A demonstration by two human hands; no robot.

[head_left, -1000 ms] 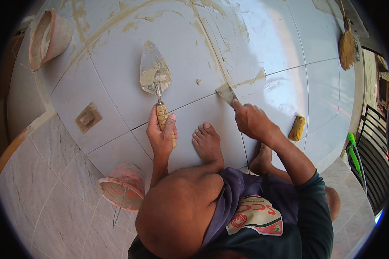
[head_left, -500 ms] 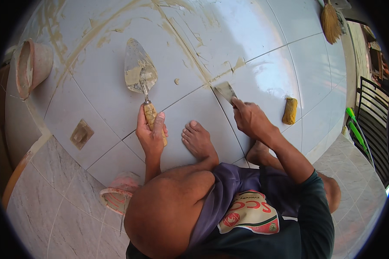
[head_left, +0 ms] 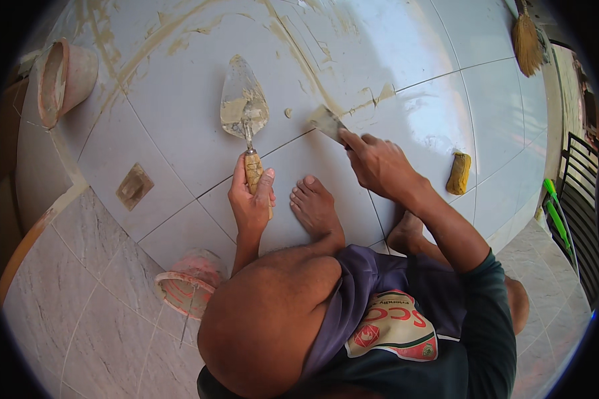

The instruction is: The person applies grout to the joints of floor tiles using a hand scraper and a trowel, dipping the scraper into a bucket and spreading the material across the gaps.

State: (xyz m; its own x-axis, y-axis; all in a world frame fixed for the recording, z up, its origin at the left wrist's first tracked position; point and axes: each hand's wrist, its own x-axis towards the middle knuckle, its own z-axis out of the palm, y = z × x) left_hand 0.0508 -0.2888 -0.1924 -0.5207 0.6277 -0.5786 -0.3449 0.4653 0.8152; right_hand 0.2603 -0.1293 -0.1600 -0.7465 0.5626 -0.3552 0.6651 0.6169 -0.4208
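The glossy, pale tile floor is carrying dry-looking beige smears along its far joints. At far left, a chalky round bucket is resting; a reddish bucket is sitting near left. The left hand is gripping the wooden handle of a leaf-shaped metal trowel, paste-coated, above the floor. To its right, the right hand is grasping a flat scraper near a smeared joint. Farther right, a yellow, rounded block is lying.
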